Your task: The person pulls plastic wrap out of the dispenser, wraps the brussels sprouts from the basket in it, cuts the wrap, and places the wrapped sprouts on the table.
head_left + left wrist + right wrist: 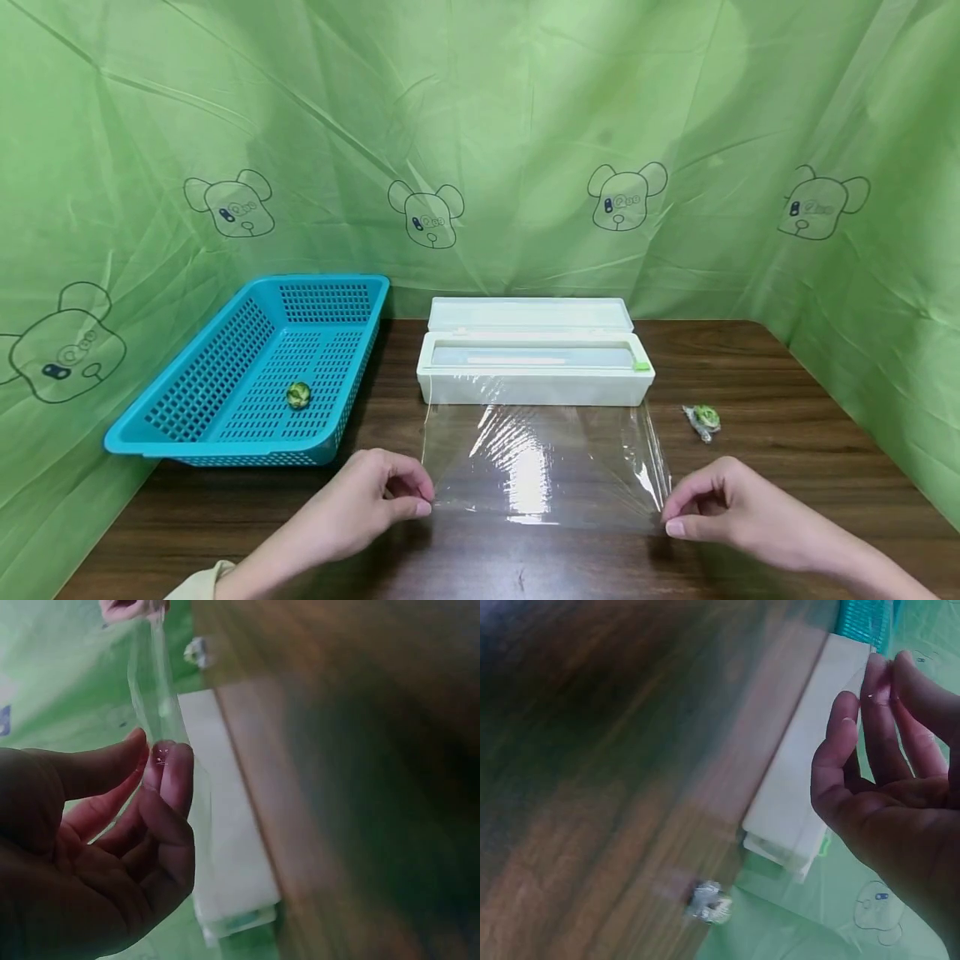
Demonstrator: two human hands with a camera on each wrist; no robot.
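Note:
A sheet of clear cling film [495, 467] stretches out from the front of a white cling film dispenser [536, 389], whose lid [530, 314] is raised at the back. My left hand [375, 504] pinches the sheet's near left corner between thumb and fingers. At the near right corner, my right hand [720, 512] pinches the film in the same way. Both wrist views show fingertips meeting thumb, with the thin film [161, 690] running across from the left hand. A green slider [641, 366] sits at the right end of the dispenser.
To the left stands a blue plastic basket [247, 448] with one small green sprout-like vegetable [298, 395] inside. A similar green piece partly wrapped in film [703, 421] lies on the wooden table [795, 442] at right. Green cloth [525, 100] hangs behind.

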